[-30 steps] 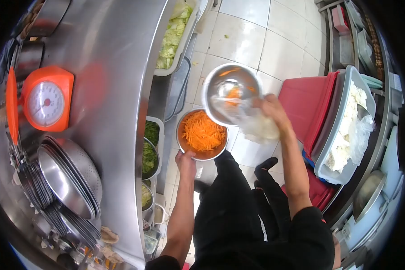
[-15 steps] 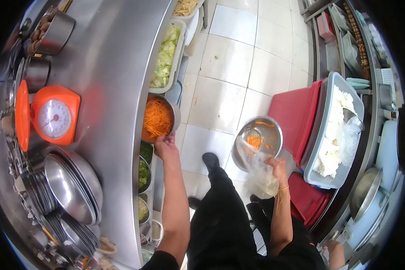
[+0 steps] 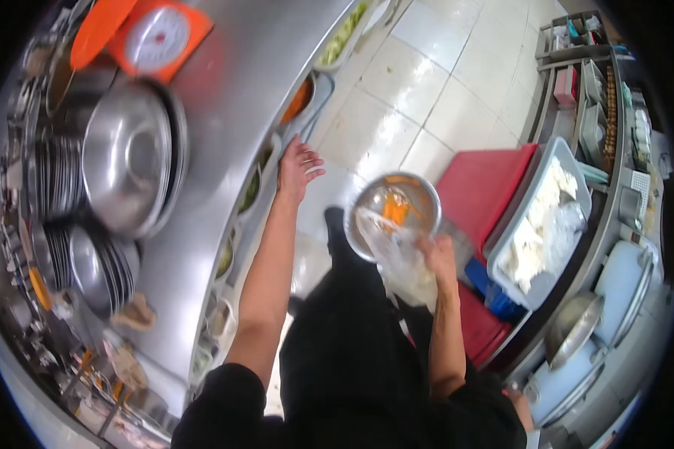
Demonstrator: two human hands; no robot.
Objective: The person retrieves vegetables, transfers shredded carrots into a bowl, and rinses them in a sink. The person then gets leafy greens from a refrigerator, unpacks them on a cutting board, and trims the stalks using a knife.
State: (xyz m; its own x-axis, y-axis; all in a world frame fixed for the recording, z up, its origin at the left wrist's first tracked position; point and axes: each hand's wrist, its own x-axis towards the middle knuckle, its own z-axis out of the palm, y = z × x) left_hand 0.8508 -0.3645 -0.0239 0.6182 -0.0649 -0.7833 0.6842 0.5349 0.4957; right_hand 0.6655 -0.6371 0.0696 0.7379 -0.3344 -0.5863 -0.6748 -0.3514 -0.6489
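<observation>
My left hand [image 3: 299,170] is empty, its fingers apart, beside the edge of the steel counter. Just beyond it, a metal bowl of shredded carrot [image 3: 298,102] sits on the shelf under the counter edge. My right hand [image 3: 438,258] is closed on a clear plastic bag [image 3: 401,262] with something pale inside. Against the bag is a steel bowl [image 3: 424,196] with some orange carrot pieces [image 3: 395,207] in it; how the hand holds the bowl is hidden by the bag.
On the steel counter [image 3: 232,90] are an orange scale [image 3: 157,37], large metal bowls [image 3: 127,157] and stacked plates. A tray of greens [image 3: 344,37] lies beyond the carrot bowl. At right, a grey tub of white food [image 3: 543,224] stands by a red bin [image 3: 475,187].
My left hand has let go of the carrot bowl, now on the shelf, and opened. The steel bowl and bag in my right hand have shifted left and up in view as the camera turned.
</observation>
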